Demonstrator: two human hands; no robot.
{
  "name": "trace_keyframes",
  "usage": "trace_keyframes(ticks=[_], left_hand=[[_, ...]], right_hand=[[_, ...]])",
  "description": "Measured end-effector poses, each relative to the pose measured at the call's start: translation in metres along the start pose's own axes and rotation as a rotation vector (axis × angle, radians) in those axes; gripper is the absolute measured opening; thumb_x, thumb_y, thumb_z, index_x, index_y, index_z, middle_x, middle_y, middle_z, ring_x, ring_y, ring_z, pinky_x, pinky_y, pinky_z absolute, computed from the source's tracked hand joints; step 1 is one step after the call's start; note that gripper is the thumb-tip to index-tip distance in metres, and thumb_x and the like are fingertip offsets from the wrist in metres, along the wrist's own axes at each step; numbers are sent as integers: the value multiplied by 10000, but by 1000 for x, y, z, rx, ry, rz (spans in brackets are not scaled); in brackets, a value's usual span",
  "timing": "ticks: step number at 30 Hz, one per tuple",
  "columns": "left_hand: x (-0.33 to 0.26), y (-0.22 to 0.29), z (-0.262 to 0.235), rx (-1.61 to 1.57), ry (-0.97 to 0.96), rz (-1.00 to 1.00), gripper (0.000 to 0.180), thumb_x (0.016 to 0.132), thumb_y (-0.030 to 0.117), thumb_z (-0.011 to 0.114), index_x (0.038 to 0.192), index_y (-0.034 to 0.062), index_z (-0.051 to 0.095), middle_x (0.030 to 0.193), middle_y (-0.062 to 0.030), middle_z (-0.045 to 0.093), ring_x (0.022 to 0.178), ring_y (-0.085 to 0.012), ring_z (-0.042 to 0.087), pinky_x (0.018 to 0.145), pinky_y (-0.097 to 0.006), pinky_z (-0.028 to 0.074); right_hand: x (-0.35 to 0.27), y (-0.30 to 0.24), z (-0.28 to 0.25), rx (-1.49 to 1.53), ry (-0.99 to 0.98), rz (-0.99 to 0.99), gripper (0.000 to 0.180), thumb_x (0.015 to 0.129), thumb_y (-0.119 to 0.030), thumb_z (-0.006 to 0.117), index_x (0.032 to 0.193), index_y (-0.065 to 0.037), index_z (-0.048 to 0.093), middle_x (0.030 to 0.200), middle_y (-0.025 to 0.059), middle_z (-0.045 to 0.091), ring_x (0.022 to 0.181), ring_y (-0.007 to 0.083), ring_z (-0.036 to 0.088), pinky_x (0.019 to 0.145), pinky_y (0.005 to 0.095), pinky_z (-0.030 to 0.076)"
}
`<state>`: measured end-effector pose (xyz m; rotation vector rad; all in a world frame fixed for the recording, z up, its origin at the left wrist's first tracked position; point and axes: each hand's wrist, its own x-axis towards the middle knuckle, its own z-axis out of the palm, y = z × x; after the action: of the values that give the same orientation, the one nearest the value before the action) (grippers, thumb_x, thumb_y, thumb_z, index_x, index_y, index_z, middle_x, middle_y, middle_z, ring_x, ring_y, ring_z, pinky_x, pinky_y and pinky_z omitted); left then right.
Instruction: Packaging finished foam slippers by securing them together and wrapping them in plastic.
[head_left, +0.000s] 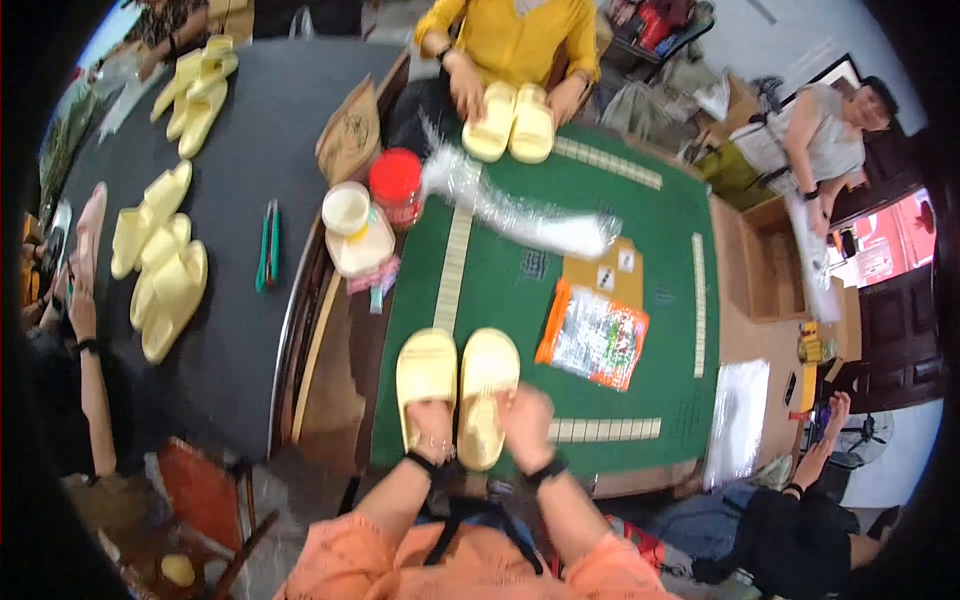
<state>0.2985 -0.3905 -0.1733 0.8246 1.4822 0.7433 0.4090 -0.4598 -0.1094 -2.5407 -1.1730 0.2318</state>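
Note:
Two pale yellow slide sandals lie side by side on the green table (500,290) close to me. My left hand (432,428) grips the heel of the left sandal (426,372). The heel of the right sandal (487,385) is held by my right hand (527,418). Both wrists wear dark bands. Just right of the sandals lies an orange-edged clear packet (595,335).
Rows of pale tiles (452,268) line the green table, with a crumpled clear plastic bag (520,215) across it. A person in yellow opposite holds another sandal pair (512,122). A red-lidded jar (397,185) and white container (352,225) stand left. More yellow sandals (160,265) lie on a dark table.

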Motion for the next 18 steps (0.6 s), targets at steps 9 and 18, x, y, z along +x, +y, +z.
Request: trace_keyframes(ticks=[9,18], left_hand=[[16,-38,15,-301,-3,-128,162,808,6,515,676,58,592,578,16,541,500,-131,513,430,-264,372],[14,-25,-4,1916,-525,530,143,776,172,526,845,190,650,750,7,609,663,-182,593,526,-374,403]], right_hand=[[106,38,27,-81,107,192,326,787,-344,599,770,-18,595,823,156,639,756,344,616,635,449,473],[96,67,94,83,-59,322,219,787,-290,554,749,-91,639,783,135,631,760,326,605,649,436,475]])
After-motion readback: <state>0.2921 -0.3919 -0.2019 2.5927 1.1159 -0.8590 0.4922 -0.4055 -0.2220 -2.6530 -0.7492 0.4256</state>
